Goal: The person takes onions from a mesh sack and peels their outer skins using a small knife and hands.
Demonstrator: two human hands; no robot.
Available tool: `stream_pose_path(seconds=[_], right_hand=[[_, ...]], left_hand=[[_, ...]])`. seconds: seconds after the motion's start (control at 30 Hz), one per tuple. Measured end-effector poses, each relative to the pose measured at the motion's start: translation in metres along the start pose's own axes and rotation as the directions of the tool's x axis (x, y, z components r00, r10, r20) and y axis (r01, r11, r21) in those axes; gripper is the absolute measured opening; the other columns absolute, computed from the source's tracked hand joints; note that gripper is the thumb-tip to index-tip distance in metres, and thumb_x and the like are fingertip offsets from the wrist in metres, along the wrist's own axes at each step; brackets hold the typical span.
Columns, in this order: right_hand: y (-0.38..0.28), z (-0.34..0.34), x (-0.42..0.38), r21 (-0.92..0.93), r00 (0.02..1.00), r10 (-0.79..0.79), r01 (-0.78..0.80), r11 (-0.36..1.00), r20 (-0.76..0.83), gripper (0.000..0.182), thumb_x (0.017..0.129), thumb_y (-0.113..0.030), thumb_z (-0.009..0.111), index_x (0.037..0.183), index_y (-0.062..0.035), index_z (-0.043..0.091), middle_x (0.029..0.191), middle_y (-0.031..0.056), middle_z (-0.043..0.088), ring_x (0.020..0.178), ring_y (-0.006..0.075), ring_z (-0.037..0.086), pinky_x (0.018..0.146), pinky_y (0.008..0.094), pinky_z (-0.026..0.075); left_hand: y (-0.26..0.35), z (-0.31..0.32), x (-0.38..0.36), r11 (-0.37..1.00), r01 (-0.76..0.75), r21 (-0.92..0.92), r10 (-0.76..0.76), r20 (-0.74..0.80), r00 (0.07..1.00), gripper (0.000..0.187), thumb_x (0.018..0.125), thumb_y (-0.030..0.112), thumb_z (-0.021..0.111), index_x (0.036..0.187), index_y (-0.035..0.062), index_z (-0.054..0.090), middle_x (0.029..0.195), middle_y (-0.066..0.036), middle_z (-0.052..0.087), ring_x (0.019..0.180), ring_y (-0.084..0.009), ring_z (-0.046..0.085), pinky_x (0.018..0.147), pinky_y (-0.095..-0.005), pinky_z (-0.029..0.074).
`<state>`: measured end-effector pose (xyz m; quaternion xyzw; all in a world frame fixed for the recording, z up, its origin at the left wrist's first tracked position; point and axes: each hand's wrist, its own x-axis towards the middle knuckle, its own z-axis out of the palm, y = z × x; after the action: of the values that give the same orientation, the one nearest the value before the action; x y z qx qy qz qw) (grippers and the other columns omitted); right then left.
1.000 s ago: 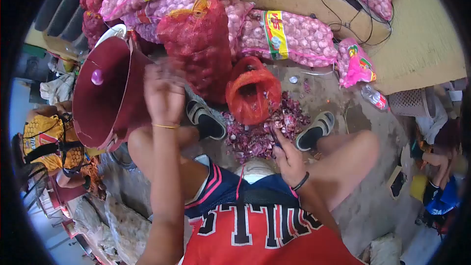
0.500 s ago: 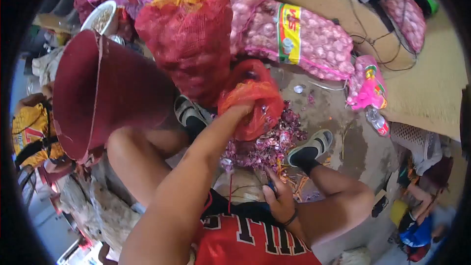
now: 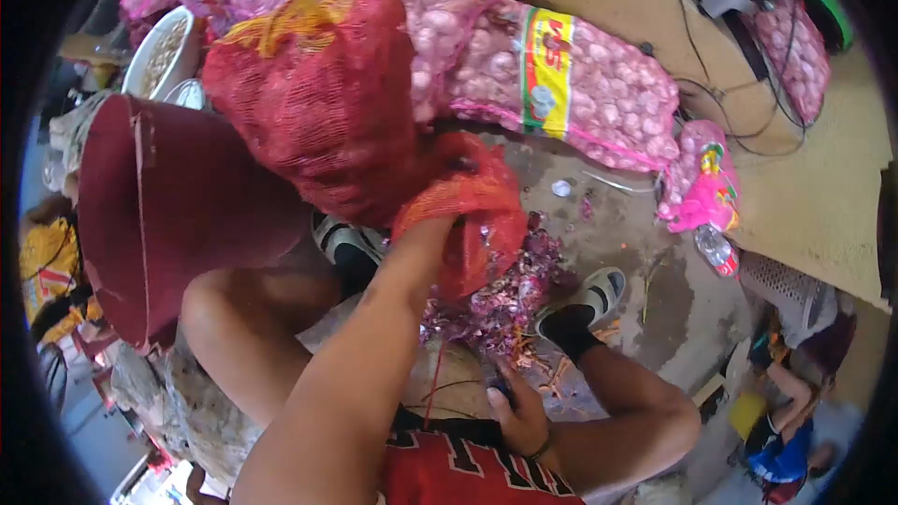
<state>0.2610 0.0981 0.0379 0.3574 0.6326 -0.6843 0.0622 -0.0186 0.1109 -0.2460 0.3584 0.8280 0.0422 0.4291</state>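
My left arm reaches forward into the opening of a red mesh bag (image 3: 491,215), and my left hand (image 3: 438,224) is inside, its fingers hidden by the netting. Beside that bag stands a large, full red mesh sack (image 3: 323,103) with orange netting at its top. Low in front of my lap, my right hand (image 3: 522,416) is closed around a small dark tool (image 3: 498,379), whose kind I cannot tell. Purple garlic skins (image 3: 505,313) lie heaped on the floor between my feet, just under the bag.
A big maroon tub (image 3: 201,215) stands at my left, with a white basin (image 3: 170,54) behind it. Pink net sacks of garlic (image 3: 613,84) line the wall. A plastic bottle (image 3: 716,250) lies at right, near a loose cable (image 3: 739,136). Other people sit at both sides.
The view has shifted, so the sacks and the bag appear further left. My left hand stays in the red mesh bag, and my right hand still grips the dark tool.
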Motion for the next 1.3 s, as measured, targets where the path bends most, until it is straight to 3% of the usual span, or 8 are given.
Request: stream_pose_path(seconds=[0.67, 0.77, 0.9, 1.0, 1.03, 1.13, 1.23, 1.3], right_hand=[[0.003, 0.0, -0.008, -0.028, 0.998, 0.043, -0.044, 0.999, -0.047, 0.05, 0.091, -0.014, 0.056, 0.137, 0.002, 0.043, 0.126, 0.0234, 0.057, 0.119, 0.0266, 0.055, 0.099, 0.0335, 0.04], [0.001, 0.007, -0.005, -0.088, 0.972, -0.193, 0.182, 0.979, -0.135, 0.051, 0.092, -0.016, 0.056, 0.137, 0.0028, 0.043, 0.126, 0.0237, 0.057, 0.119, 0.0255, 0.055, 0.1, 0.0338, 0.039], [-0.004, 0.013, -0.016, 0.061, 0.987, -0.102, 0.11, 0.992, -0.12, 0.047, 0.095, -0.015, 0.052, 0.137, 0.0021, 0.043, 0.134, 0.0198, 0.052, 0.125, 0.0246, 0.05, 0.105, 0.0335, 0.035], [-0.01, 0.021, -0.025, 0.141, 0.982, -0.139, 0.158, 0.977, -0.131, 0.045, 0.096, -0.015, 0.049, 0.137, 0.0026, 0.043, 0.136, 0.0183, 0.051, 0.127, 0.0239, 0.048, 0.106, 0.0328, 0.034], [-0.013, 0.024, -0.027, 0.158, 0.977, -0.166, 0.187, 0.97, -0.137, 0.044, 0.096, -0.014, 0.049, 0.137, 0.0028, 0.044, 0.137, 0.0181, 0.05, 0.128, 0.0238, 0.047, 0.106, 0.0326, 0.033], [-0.016, 0.034, -0.043, 0.155, 0.96, -0.235, 0.258, 0.954, -0.153, 0.044, 0.096, -0.015, 0.048, 0.137, 0.003, 0.044, 0.137, 0.0185, 0.05, 0.128, 0.0247, 0.047, 0.107, 0.0328, 0.033], [-0.017, 0.042, -0.056, 0.135, 0.949, -0.286, 0.303, 0.943, -0.129, 0.045, 0.096, -0.014, 0.049, 0.137, 0.0035, 0.043, 0.136, 0.019, 0.05, 0.127, 0.0256, 0.048, 0.106, 0.0331, 0.034], [-0.02, 0.045, -0.062, 0.099, 0.932, -0.345, 0.355, 0.929, -0.109, 0.047, 0.094, -0.013, 0.051, 0.137, 0.004, 0.042, 0.136, 0.0194, 0.051, 0.126, 0.0264, 0.05, 0.105, 0.0334, 0.035]], left_hand=[[0.006, -0.007, -0.003, 0.997, 0.0, -0.074, -0.006, -0.076, 0.997, 0.051, 0.082, 0.019, 0.065, 0.127, 0.002, 0.05, 0.129, -0.022, 0.055, 0.115, -0.0361, 0.056, 0.099, -0.043, 0.043], [0.011, -0.01, -0.032, 0.979, -0.004, -0.205, -0.027, -0.149, 0.988, 0.051, 0.082, 0.019, 0.066, 0.127, 0.002, 0.049, 0.129, -0.022, 0.055, 0.115, -0.0358, 0.056, 0.099, -0.0427, 0.043], [0.046, -0.07, -0.15, 0.9, 0.11, -0.421, -0.194, -0.162, 0.968, 0.054, 0.077, 0.021, 0.074, 0.123, 0.0022, 0.051, 0.126, -0.019, 0.056, 0.11, -0.0301, 0.059, 0.096, -0.0389, 0.046], [0.028, -0.065, -0.216, 0.368, -0.08, -0.926, 0.014, -0.08, 0.997, 0.054, 0.077, 0.008, 0.074, 0.125, 0.0032, 0.049, 0.115, -0.01, 0.059, 0.106, -0.022, 0.059, 0.09, -0.0338, 0.05], [0.037, -0.077, -0.246, 0.134, -0.071, -0.988, 0.077, -0.061, 0.995, 0.058, 0.077, 0.005, 0.074, 0.128, 0.0037, 0.047, 0.112, -0.008, 0.06, 0.107, -0.0208, 0.058, 0.09, -0.0328, 0.05], [0.044, -0.09, -0.308, -0.109, -0.141, -0.984, 0.288, -0.167, 0.943, 0.052, 0.081, -0.001, 0.068, 0.129, 0.0024, 0.048, 0.122, -0.007, 0.057, 0.111, -0.0188, 0.056, 0.098, -0.0334, 0.045], [0.05, -0.097, -0.354, -0.172, -0.141, -0.975, 0.331, -0.192, 0.924, 0.06, 0.08, -0.001, 0.068, 0.135, 0.003, 0.044, 0.127, -0.008, 0.054, 0.117, -0.0181, 0.053, 0.102, -0.0329, 0.042], [0.051, -0.091, -0.367, -0.055, -0.304, -0.951, 0.319, -0.305, 0.897, 0.064, 0.078, -0.004, 0.069, 0.136, 0.0028, 0.043, 0.128, -0.009, 0.054, 0.117, -0.018, 0.052, 0.102, -0.0328, 0.042]])
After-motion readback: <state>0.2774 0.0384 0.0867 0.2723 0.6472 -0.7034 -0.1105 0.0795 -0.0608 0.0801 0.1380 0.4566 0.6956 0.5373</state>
